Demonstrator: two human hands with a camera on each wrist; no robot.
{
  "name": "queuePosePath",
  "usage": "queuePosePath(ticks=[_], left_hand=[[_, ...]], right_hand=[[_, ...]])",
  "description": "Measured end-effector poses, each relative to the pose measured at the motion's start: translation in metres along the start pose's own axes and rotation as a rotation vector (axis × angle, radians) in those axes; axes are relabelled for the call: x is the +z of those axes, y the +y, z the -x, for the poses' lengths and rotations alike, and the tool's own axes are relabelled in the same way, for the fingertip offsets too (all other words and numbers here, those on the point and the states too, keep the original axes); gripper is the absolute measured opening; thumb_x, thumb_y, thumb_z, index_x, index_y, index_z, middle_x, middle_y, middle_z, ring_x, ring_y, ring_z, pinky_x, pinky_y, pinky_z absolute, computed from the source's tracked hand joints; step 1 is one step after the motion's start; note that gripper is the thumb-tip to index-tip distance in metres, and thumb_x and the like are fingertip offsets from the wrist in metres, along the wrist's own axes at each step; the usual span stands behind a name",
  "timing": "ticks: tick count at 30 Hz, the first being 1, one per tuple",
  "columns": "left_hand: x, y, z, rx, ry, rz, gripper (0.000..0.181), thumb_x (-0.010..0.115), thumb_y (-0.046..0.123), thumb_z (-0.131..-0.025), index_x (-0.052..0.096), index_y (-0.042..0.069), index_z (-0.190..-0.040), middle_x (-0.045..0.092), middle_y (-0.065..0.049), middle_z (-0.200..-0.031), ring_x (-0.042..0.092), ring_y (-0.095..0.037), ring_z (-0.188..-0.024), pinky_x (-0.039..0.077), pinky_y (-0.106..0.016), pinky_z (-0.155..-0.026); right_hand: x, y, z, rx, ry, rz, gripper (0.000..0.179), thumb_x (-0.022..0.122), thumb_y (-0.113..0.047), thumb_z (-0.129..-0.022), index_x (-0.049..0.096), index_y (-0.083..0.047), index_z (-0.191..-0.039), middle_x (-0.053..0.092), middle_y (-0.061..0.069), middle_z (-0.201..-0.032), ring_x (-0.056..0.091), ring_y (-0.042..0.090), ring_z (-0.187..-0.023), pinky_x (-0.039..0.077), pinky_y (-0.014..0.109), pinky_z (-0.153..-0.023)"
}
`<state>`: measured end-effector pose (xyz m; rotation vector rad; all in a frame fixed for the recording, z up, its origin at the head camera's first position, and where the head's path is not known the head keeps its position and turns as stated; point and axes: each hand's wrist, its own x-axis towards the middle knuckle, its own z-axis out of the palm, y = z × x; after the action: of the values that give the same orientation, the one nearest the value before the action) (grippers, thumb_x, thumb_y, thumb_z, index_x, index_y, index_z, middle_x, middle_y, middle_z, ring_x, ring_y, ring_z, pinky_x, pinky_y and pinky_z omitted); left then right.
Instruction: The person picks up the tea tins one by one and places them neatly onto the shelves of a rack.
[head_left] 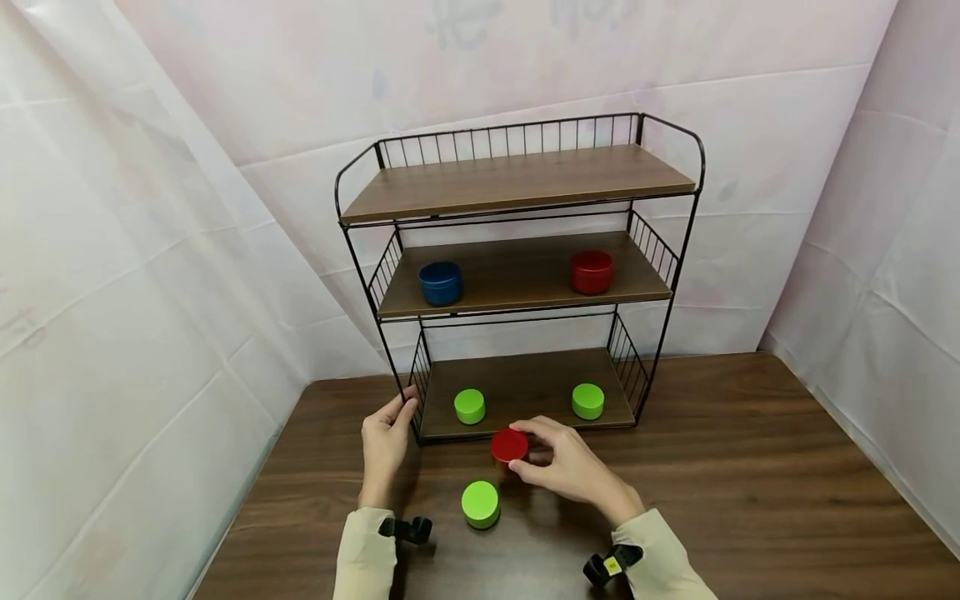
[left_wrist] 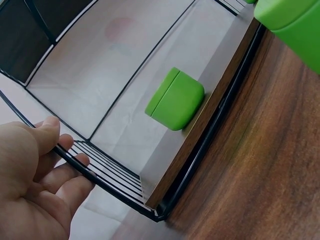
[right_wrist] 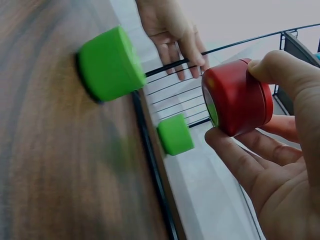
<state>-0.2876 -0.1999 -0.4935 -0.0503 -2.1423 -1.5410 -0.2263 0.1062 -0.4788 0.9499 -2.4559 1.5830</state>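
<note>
Nearest are two black wrist bands (head_left: 612, 567); the right one carries a small yellow tag whose marking is too small to read. The tabletop (head_left: 750, 492) holds one green tin (head_left: 480, 504), upright, no label visible on it.

Beyond it, above the tabletop and just in front of the lower shelf (head_left: 528, 379), is the red tin (head_left: 509, 446). The right hand (head_left: 566, 467) has its grip closed on it, thumb and fingers pinching opposite sides near the lid. The item appears to be thin metal with a lid seam: judged light and stiff, likely to dent rather than break. The smooth, glossy wall may slip. Recommended hold: the body, below the seam, since lifting by the lid alone could part it. No brand or print is visible.

The left hand (head_left: 385, 439) grips the left front upright of the wire rack (head_left: 517, 183), beside the lower shelf. Two green tins (head_left: 469, 407) (head_left: 588, 402) stand on that shelf; above, the middle shelf (head_left: 517, 287) bears a blue tin (head_left: 441, 283) and a second red tin (head_left: 592, 272). No labels noted on these.

Farthest, the backdrop cloth (head_left: 300, 83) shows faint, blurred characters along its top edge, illegible.
</note>
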Motion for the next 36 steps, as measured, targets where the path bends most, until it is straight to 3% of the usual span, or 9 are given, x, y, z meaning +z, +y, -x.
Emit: queuePosePath(ticks=[6,11,21,29,36], left_hand=[[-0.002,0.025,0.006,0.02,-0.009,0.019,0.024,0.067,0.002,-0.099,0.074,-0.005,-0.121,0.073,-0.022,-0.12,0.067,-0.037,-0.117,0.046,-0.003,-0.085],[-0.005,0.039,0.011,0.019,-0.019,0.021,0.025,0.067,0.002,-0.099,0.073,-0.006,-0.122,0.073,-0.023,-0.12,0.067,-0.036,-0.117,0.048,-0.004,-0.085],[-0.006,0.037,0.009,0.029,-0.014,0.03,0.024,0.067,0.001,-0.099,0.074,-0.005,-0.12,0.072,-0.024,-0.119,0.067,-0.037,-0.116,0.048,-0.005,-0.085],[-0.009,0.035,0.011,0.008,-0.018,0.03,0.025,0.067,0.002,-0.099,0.073,-0.005,-0.122,0.072,-0.023,-0.121,0.066,-0.036,-0.118,0.047,-0.004,-0.085],[-0.008,0.035,0.01,0.032,-0.03,0.034,0.025,0.067,0.003,-0.099,0.073,-0.006,-0.122,0.072,-0.023,-0.121,0.066,-0.036,-0.119,0.047,-0.004,-0.087]], right_hand=[[-0.01,-0.013,-0.007,-0.035,0.007,0.005,0.045,0.079,-0.023,-0.093,0.064,-0.012,-0.134,0.066,-0.001,-0.124,0.068,0.013,-0.107,0.059,0.025,-0.087],[-0.025,-0.031,-0.014,-0.081,-0.002,-0.04,0.044,0.078,-0.015,-0.093,0.064,-0.008,-0.134,0.066,0.006,-0.126,0.07,0.015,-0.105,0.06,0.027,-0.086],[-0.06,-0.067,-0.029,-0.154,0.005,0.017,0.045,0.078,-0.014,-0.092,0.064,-0.007,-0.134,0.068,0.008,-0.124,0.072,0.017,-0.101,0.061,0.028,-0.082],[-0.073,-0.085,-0.034,-0.192,-0.013,0.087,0.046,0.079,-0.012,-0.091,0.065,-0.007,-0.135,0.066,0.009,-0.126,0.07,0.017,-0.101,0.061,0.028,-0.082],[-0.083,-0.101,-0.036,-0.238,-0.026,0.131,0.048,0.079,-0.008,-0.089,0.065,-0.004,-0.135,0.065,0.012,-0.127,0.071,0.019,-0.102,0.06,0.029,-0.086]])
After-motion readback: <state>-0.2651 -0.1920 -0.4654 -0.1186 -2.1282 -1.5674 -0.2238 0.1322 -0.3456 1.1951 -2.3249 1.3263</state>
